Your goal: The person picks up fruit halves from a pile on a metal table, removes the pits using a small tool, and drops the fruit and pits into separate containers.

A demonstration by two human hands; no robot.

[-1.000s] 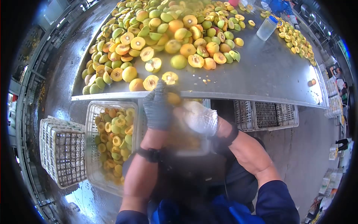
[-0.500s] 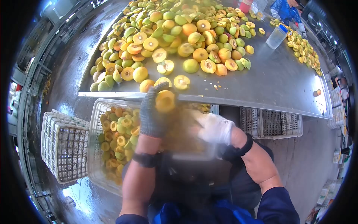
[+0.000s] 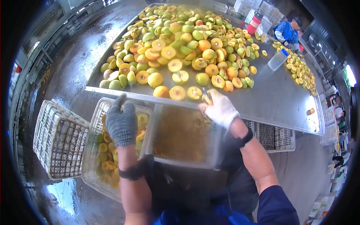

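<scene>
My left hand (image 3: 122, 122), in a grey knit glove, is over the crate of pitted peach halves (image 3: 107, 150). Its fingers are apart and no fruit shows in it. At the table's front edge my right hand (image 3: 221, 108), white-gloved, has its fingers closed around a small thin tool (image 3: 204, 92) with a dark tip; most of it is hidden. Right beside that tip lies a cut peach half (image 3: 194, 93) with its pit showing. Between my arms sits a plastic bin (image 3: 183, 163) with brownish wet scraps inside.
A large heap of halved peaches (image 3: 168, 52) covers the metal table (image 3: 258, 103). Toward the right stand a blue-capped clear jar (image 3: 277, 60) and a red bottle (image 3: 254, 24). A co-worker (image 3: 288, 32) is beside another pile. White crates (image 3: 62, 140) are stacked left.
My left hand has moved left, from the table edge to above the crate, and the peach half it held is gone from it. My right hand has risen to the table edge.
</scene>
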